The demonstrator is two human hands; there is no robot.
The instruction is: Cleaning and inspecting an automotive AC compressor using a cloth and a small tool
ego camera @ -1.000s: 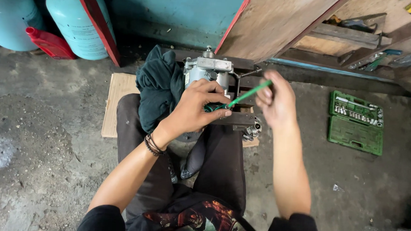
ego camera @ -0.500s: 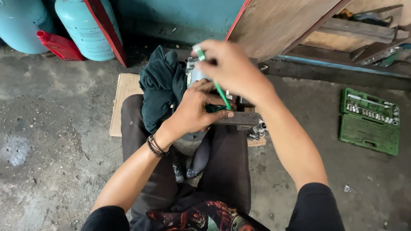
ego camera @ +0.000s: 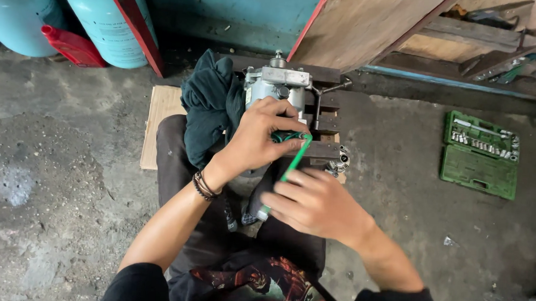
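Note:
A grey metal machine part [ego camera: 275,84] sits clamped in a dark vise [ego camera: 323,111] in front of my knees. My left hand [ego camera: 260,132] rests on the front of the part, fingers pinching a green ring-shaped piece there. My right hand [ego camera: 317,204] is lower, near my lap, and grips the near end of a thin green rod-like tool [ego camera: 296,159] that slants up to the spot under my left fingers. A dark teal cloth [ego camera: 208,106] hangs at the part's left side.
An open green socket set case [ego camera: 480,155] lies on the concrete floor at the right. Two pale blue gas cylinders [ego camera: 102,17] and a red container [ego camera: 73,47] stand at the back left. A wooden board [ego camera: 159,122] lies under the vise, and timber planks [ego camera: 370,22] lean at the back.
My right hand has swung the green tool from the right, over the top of the part, down to my lap side. My left hand has stayed on the part.

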